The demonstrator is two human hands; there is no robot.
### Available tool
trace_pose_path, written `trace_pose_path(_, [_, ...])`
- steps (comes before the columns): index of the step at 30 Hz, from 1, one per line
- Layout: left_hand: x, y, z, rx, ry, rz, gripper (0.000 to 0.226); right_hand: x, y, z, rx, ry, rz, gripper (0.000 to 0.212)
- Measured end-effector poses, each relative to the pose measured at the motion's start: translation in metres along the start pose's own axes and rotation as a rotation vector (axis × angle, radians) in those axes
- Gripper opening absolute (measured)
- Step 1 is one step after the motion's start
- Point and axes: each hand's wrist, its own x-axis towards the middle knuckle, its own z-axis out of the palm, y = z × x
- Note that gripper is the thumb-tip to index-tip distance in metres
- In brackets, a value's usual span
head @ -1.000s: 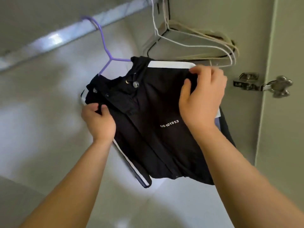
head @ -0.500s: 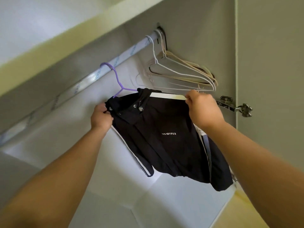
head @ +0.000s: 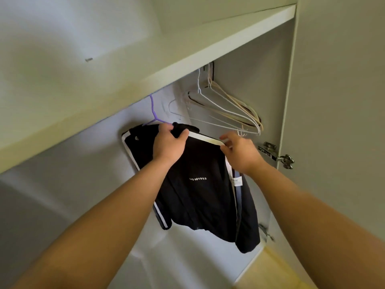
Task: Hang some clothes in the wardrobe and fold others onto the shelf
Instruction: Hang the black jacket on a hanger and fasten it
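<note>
A black jacket (head: 200, 197) with white stripes and small white lettering hangs on a purple hanger (head: 153, 113) inside the wardrobe. The hanger's hook goes up behind the shelf edge, so the rail is hidden. My left hand (head: 169, 143) grips the jacket at its collar, just below the hanger's neck. My right hand (head: 239, 152) pinches the white-striped right shoulder of the jacket.
A wide shelf board (head: 187, 65) juts out above the hanging space. Several bare white and beige hangers (head: 227, 109) hang bunched at the right end, near the side wall. Door hinges (head: 277, 156) stick out on the right, beside the open door (head: 337, 122).
My view has dropped, so the shelf now hides the rail. My left hand has moved from the jacket's left shoulder to its collar. My right hand stays at the right shoulder.
</note>
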Motion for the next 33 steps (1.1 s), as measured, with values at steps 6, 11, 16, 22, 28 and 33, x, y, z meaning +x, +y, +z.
trace_pose_path(6, [0.017,0.004,-0.006,0.072,-0.145,-0.146,0.06,0.013,0.016,0.003,-0.039,-0.071,-0.088,0.024])
trace_pose_path(11, [0.015,0.007,-0.01,0.285,-0.065,-0.071,0.055,0.024,0.03,0.008,-0.098,-0.122,-0.239,0.024])
trace_pose_path(16, [0.019,0.025,-0.015,0.317,-0.092,-0.113,0.035,0.029,0.034,0.009,-0.169,-0.187,-0.362,0.025])
trace_pose_path(22, [0.035,0.034,-0.013,0.503,-0.089,-0.108,0.043,0.031,0.035,0.007,-0.164,-0.292,-0.417,0.025])
trace_pose_path(28, [0.041,0.024,-0.006,0.327,-0.082,-0.129,0.048,0.035,0.042,-0.004,-0.077,-0.365,-0.301,0.019])
trace_pose_path(33, [0.039,0.011,-0.013,0.099,-0.109,-0.169,0.05,0.036,0.048,-0.015,0.304,-0.4,-0.04,0.016])
